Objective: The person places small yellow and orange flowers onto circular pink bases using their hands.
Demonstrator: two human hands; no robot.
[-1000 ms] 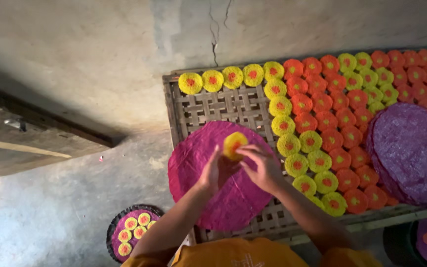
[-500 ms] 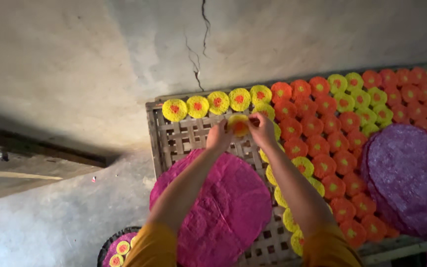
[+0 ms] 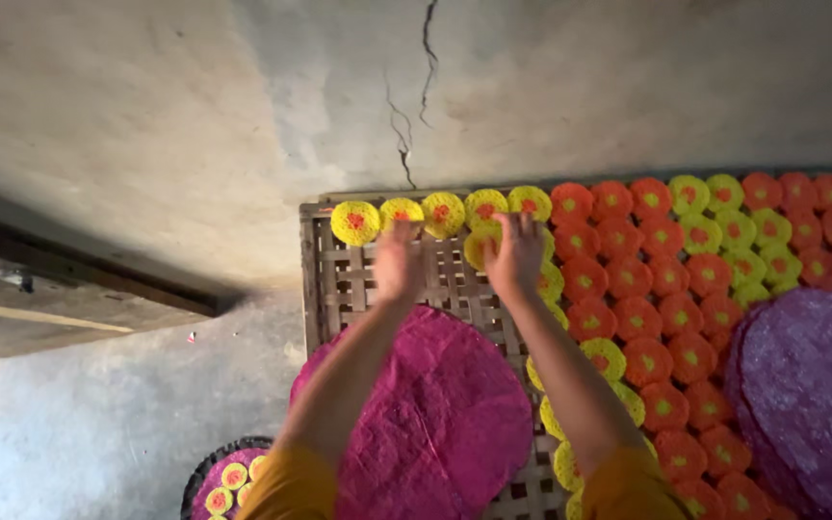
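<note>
- As we look down past our yellow-orange sleeves (image 3: 293,486), we see a dark round basket (image 3: 206,479) on the grey floor at the lower left, with small yellow discs in it.
- Under our forearms a big magenta round woven mat (image 3: 435,424) lies on the slatted bamboo drying rack (image 3: 339,279); half a second ago it sat lower in view, since our head has tipped.
- To the right a purple round woven mat (image 3: 806,385) rests over the rows of small orange round discs (image 3: 671,347).
- Our left hand (image 3: 399,262) hangs loose and spread over bare slats just below the top row; it holds nothing.
- Our right hand (image 3: 515,252) lies fingers-down on a small yellow disc with an orange centre (image 3: 479,248), next to the orange rows. Half a second ago both hands pinched this disc between them; now the left one has let go, and we cannot tell whether the right one is pressing or gripping it.
- Beyond the fingertips runs the top row of yellow discs with red centres (image 3: 440,212), along the rack's far edge.
- Farthest off stands the cracked grey plaster wall (image 3: 406,116).
</note>
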